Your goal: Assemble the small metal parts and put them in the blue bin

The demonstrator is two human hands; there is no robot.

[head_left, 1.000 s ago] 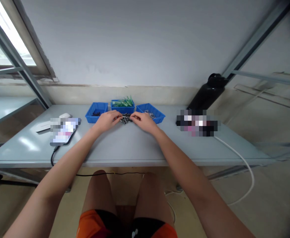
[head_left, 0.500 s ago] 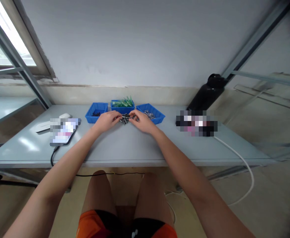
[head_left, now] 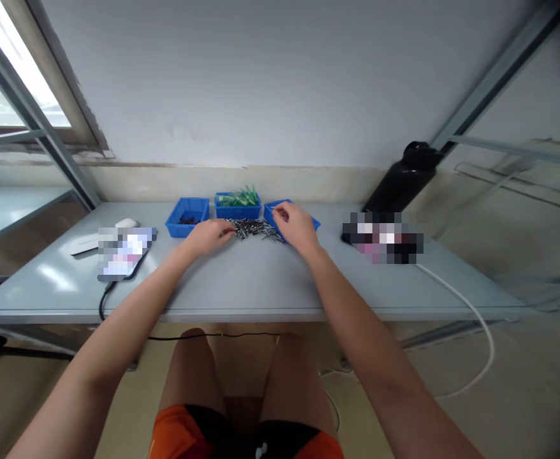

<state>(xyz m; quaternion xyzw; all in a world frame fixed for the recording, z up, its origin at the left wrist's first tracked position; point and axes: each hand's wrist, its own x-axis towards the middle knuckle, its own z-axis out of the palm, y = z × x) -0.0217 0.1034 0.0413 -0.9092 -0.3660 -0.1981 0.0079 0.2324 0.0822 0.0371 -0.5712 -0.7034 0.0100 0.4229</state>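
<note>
A pile of small thin metal pieces [head_left: 250, 228], dark and silvery, lies on the table between my hands. At its left edge is my left hand [head_left: 209, 236], its fingers closed at the tips; whatever they pinch is too small to make out. My right hand [head_left: 299, 228] is over the right blue bin [head_left: 316, 224], its fingers curled together and pointing left. I cannot tell what, if anything, is between them. That hand hides most of the bin's inside.
A left blue bin [head_left: 169, 226] holds dark small pieces; the middle blue bin [head_left: 236, 211] holds green strips [head_left: 236, 197]. On the left lie a phone [head_left: 134, 252] and a white case [head_left: 125, 223]. At right stand a black bottle [head_left: 399, 185] and a blurred-out object with a white cable [head_left: 471, 312].
My right hand has moved right, from the pile to over the right bin, uncovering more of the pile. My left hand has stayed almost in place.
</note>
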